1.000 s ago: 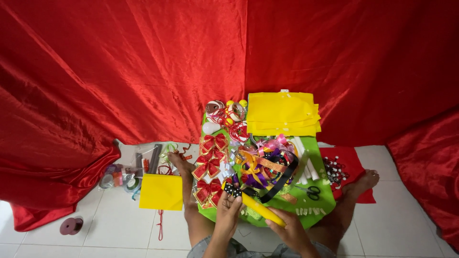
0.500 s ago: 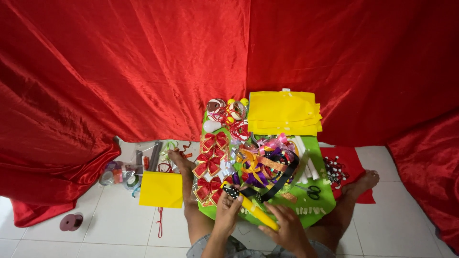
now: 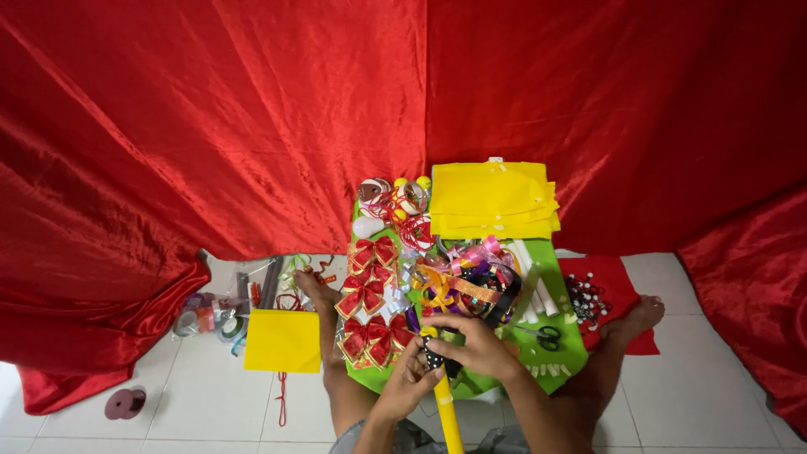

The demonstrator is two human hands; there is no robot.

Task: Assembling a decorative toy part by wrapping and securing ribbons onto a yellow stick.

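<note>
Now both at the near edge of the bright green felt board [image 3: 555,277]: left hand [image 3: 409,380] pinching, apparently, a small black dotted ribbon piece [image 3: 432,356]; right hand [image 3: 471,343] curled over the long yellow paper roll [image 3: 445,410], just right of red glittery bows [image 3: 367,296].

Both hands [image 3: 454,357] together (fingers curled), forearms converging

Bows [image 3: 370,298] left of ribbons [image 3: 471,282] on the board [image 3: 559,361]; sheets [image 3: 492,200] behind; scissors [image 3: 542,336] right.
</note>
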